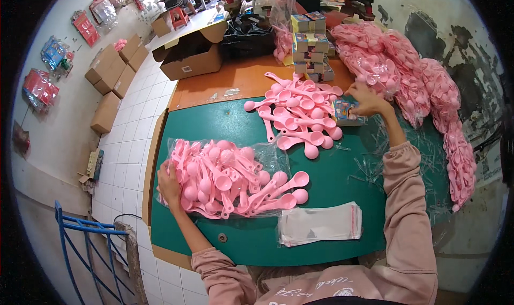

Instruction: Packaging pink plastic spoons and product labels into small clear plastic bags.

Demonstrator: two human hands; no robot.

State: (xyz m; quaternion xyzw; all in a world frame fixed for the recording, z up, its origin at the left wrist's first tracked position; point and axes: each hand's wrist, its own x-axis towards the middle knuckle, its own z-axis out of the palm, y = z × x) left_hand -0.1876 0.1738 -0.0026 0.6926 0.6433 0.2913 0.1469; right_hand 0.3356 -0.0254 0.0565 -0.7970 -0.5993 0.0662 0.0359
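Note:
My left hand grips the left side of a clear plastic bag of pink measuring spoons, which lies on its side with its mouth toward the right. Several spoons stick out of that mouth onto the table. Farther off, my right hand is beside a small stack of printed cards, thumb and finger apart. The thumb comes close to the stack; whether it touches I cannot tell. A loose heap of pink measuring spoons lies just left of the cards. Near me is a pile of clear plastic sleeves.
Taller bundles of cards stand at the back of the green table. Large bags of pink spoons line the right side, near scattered clear strips. An opened carton sits back left; a blue metal frame stands lower left.

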